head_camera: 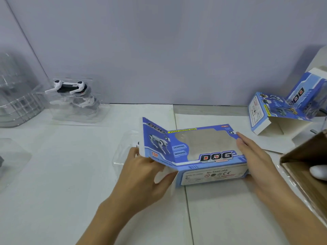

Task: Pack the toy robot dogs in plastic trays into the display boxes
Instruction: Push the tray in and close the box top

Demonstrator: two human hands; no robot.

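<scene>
head view: a blue display box (194, 152) printed "dog" lies on the white tabletop (53, 191) near the middle, its clear window facing up and its left end flap raised. the left hand (143, 175) grips that left end, fingers curled under the raised flap and thumb against the lower front corner of the box. the right hand (254, 156) lies flat and open along the right end of the box, fingers stretched toward the far corner, pressing the side rather than closing round it.

just left of the box, partly hidden behind the flap and the left hand, a clear plastic tray (123, 152) rests on the tabletop; a small white and black piece shows at its edge, too little to tell what it is.

at the back left a toy robot dog (69, 87), white and black, sits in a clear tray stack (76, 106) near the wall. left of it stands a clear rounded container (16, 96).

at the far right a second blue display box (276, 110) lies open, flaps spread. a brown cardboard carton (304, 161) fills the right edge, with something white inside it.
</scene>
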